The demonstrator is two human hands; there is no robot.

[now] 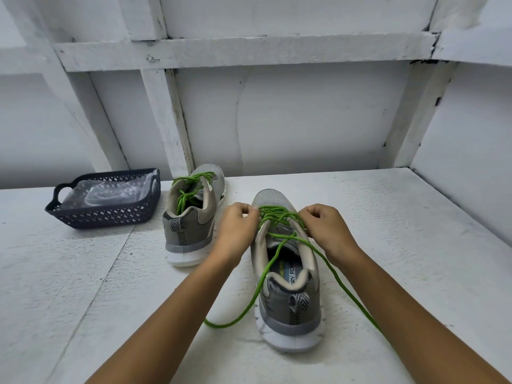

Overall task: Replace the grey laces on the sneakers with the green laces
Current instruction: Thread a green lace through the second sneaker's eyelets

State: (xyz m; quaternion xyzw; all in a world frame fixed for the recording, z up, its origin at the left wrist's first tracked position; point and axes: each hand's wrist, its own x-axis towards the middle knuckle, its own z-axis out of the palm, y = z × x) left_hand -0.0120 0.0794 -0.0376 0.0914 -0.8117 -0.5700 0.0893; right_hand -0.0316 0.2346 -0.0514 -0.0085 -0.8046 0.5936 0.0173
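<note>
Forearms [177, 314] level; left hand [238, 231], right hand [329, 231] pinching green lace [277, 217] crossings, equally near. Tails heelward of fingertips, along sneaker [291, 306].

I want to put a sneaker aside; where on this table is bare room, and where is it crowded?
The table is bare right of the near sneaker, past its trailing green lace, to the wall. Another patch lies in front of the basket, left of the far sneaker. Crowded: the gap between both sneakers, where the left hand works.

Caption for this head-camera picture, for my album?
Left hand and right hand pinch green lace on the near sneaker; far sneaker sits beside a basket.
</note>
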